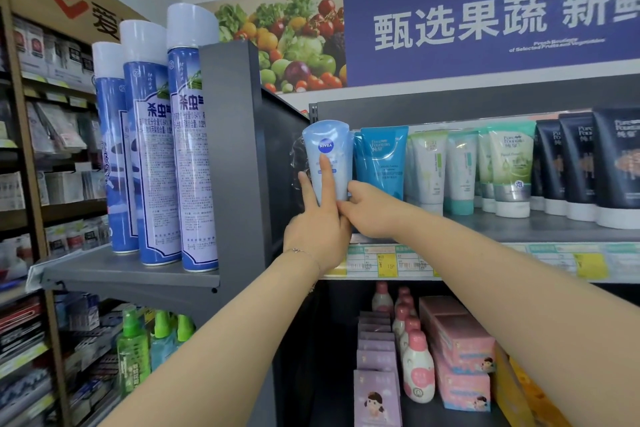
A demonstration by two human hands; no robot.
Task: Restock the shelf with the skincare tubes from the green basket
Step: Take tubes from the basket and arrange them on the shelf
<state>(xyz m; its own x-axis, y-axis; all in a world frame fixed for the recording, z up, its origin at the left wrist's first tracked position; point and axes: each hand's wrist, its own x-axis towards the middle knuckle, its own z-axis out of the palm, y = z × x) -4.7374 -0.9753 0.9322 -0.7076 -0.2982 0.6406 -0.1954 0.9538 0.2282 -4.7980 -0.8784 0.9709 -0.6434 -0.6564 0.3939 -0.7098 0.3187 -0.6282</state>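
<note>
A light blue Nivea tube stands cap-down at the far left end of the top shelf. My left hand holds its lower part, index finger straight up along the front and thumb on its left side. My right hand grips the tube's base from the right, fingers curled around it. Right beside the tube stands a teal tube, then a row of white-green tubes and dark tubes. The green basket is out of view.
A grey shelf end panel stands just left of the tube, with tall blue spray cans on the neighbouring shelf. Price labels line the shelf edge. Pink bottles and pink boxes fill the shelf below.
</note>
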